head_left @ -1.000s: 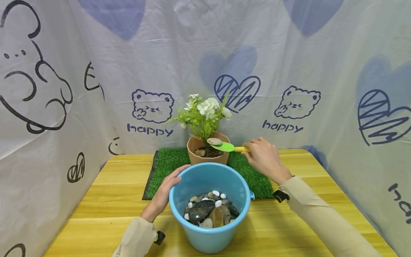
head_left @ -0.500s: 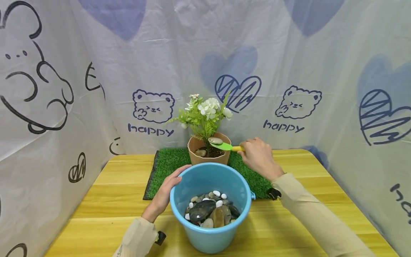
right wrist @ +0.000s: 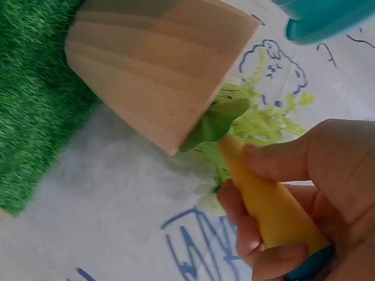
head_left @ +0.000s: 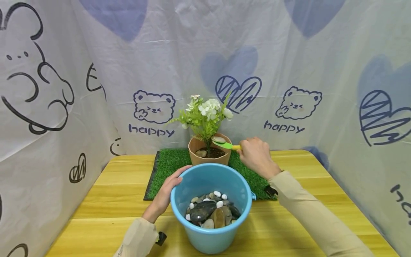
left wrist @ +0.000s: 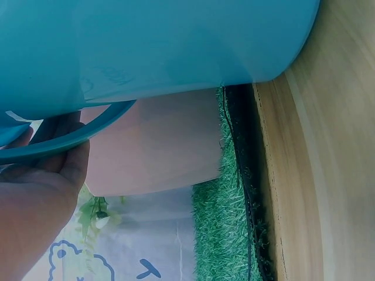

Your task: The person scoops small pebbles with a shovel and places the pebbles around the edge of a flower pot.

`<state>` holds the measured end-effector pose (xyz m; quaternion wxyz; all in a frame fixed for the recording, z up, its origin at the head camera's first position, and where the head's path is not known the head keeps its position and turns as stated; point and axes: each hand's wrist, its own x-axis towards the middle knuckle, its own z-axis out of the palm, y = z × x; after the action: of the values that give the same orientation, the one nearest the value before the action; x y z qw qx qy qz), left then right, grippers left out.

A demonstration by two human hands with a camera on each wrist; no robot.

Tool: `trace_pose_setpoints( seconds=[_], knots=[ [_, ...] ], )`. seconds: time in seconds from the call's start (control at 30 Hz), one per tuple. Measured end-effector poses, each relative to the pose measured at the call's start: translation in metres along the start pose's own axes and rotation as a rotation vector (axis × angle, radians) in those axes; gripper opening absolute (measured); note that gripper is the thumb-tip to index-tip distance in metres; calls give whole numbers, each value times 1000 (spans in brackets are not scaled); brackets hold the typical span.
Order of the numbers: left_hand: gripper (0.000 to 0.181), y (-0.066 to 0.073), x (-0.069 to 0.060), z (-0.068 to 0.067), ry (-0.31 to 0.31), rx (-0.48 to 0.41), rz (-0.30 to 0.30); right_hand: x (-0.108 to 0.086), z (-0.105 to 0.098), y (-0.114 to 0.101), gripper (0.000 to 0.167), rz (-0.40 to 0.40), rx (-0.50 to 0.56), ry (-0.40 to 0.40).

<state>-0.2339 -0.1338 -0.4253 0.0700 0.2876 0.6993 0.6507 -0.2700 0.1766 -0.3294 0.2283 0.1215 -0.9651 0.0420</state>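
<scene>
My right hand [head_left: 255,155] grips the yellow handle of a small garden trowel [head_left: 227,145] with a green blade. A pale oval stone [head_left: 219,140] lies on the blade, over the right side of a tan flowerpot [head_left: 208,159]. Inside the pot, a white-flowered plant [head_left: 205,116] stands in dark soil, with a brownish stone [head_left: 201,153] on the soil to its left. The left hand [head_left: 164,192] holds the rim of a blue bucket [head_left: 210,237] at its left side; the bucket's handle [left wrist: 88,130] crosses over that hand in the left wrist view. Pebbles and larger stones [head_left: 205,210] fill the bucket's bottom.
Pot and plant stand on a green artificial grass mat [head_left: 168,157] with a black edge. The bucket is in front of the pot on a wooden table [head_left: 106,200]. A printed white cloth [head_left: 179,53] hangs around the table's back and sides.
My right hand has shifted a little left, and the trowel now points more away from me. The stone has moved slightly right and back over the pot. The left hand still holds the bucket.
</scene>
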Motion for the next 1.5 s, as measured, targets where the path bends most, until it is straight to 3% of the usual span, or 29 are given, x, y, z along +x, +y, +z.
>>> trace_pose_setpoints(
  seconds=[0.23, 0.63, 0.93, 1.2, 1.5],
  knots=[
    [53, 1, 1, 0, 5, 2, 11, 6, -13, -11, 38, 0, -59, -15],
    [51, -1, -1, 1, 15, -6, -6, 20, -13, -10, 26, 30, -67, -94],
    [51, -2, 0, 1, 17, 4, 2, 20, -15, -5, 20, 50, -49, -146],
    [52, -1, -1, 2, 18, -7, 5, 21, -13, -4, 17, 6, -54, -124],
    [53, 0, -1, 2, 16, -7, -5, 15, -10, 5, 19, 17, -36, -123]
  ],
)
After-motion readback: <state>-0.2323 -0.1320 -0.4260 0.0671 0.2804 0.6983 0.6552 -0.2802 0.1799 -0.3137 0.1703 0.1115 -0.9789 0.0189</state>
